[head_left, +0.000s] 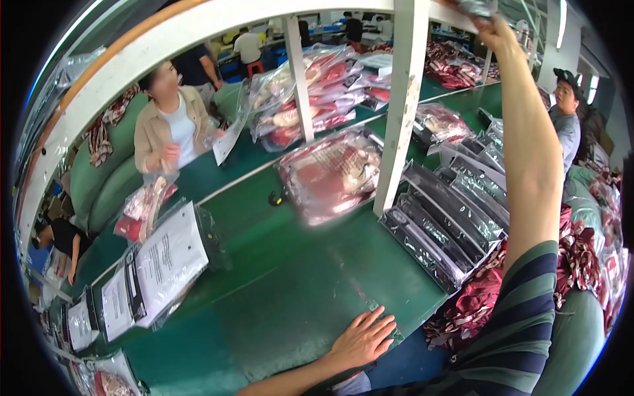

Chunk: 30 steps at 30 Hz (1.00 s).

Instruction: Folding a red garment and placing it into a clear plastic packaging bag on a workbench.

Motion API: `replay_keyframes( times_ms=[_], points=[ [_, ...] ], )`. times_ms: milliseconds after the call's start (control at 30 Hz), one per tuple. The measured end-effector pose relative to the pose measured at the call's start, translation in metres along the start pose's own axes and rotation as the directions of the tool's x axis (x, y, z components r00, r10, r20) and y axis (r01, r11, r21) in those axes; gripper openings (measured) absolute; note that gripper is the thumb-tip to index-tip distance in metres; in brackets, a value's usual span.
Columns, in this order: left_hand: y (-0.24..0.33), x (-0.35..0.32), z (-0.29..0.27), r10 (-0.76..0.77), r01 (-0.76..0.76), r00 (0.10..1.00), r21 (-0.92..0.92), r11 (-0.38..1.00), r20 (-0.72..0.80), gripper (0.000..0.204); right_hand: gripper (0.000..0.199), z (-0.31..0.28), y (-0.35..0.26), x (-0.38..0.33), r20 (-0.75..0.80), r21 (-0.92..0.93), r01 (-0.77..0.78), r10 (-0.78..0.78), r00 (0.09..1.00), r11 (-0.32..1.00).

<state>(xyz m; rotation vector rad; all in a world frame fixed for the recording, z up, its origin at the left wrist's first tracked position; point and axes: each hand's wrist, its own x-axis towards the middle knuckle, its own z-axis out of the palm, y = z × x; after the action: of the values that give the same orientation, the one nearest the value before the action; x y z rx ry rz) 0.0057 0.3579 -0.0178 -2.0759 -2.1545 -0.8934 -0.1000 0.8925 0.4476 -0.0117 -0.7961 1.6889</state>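
Observation:
My left hand [360,342] lies flat near the front edge of the green table [284,297], fingers spread, holding nothing. My right arm, in a striped sleeve, stretches up to the overhead frame. At the top edge of the picture my right hand [494,33] closes on a dark, blurred item [475,8] whose kind I cannot make out. Across the table, by a white post, lies a clear bag of red and cream garments [333,175]. Right of the post, dark clear-wrapped packs [436,231] stand in overlapping rows.
A white upright post [401,105] and a curved overhead beam [198,26] frame the table. White printed sheets in plastic [168,264] lie at left. Bagged garments [310,92] are heaped beyond. Red patterned cloth [472,307] is piled at right. A person [175,125] stands opposite.

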Motion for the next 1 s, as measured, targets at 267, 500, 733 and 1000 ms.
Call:
replay_keyframes(
  times_ms=[267,500,733,1000],
  points=[
    [0.000,0.005,-0.001,0.015,-0.015,1.000,0.016,1.000,0.006,0.039,0.036,-0.002,0.065,0.031,-0.247,0.269,0.274,-0.209,0.946,0.923],
    [0.001,0.006,0.004,0.016,-0.015,1.000,0.043,0.999,-0.019,0.038,0.038,-0.017,0.086,0.019,-0.263,0.132,0.140,-0.102,0.960,0.981],
    [0.002,-0.004,0.006,0.029,-0.028,0.999,0.057,0.998,-0.024,0.037,0.037,-0.038,0.079,-0.034,-0.022,0.271,0.003,0.003,1.000,0.963],
    [-0.001,-0.008,0.001,0.041,-0.039,0.999,0.060,0.997,-0.031,0.035,0.042,-0.050,0.070,-0.090,-0.186,0.278,-0.078,0.133,0.973,0.957]
  ],
)
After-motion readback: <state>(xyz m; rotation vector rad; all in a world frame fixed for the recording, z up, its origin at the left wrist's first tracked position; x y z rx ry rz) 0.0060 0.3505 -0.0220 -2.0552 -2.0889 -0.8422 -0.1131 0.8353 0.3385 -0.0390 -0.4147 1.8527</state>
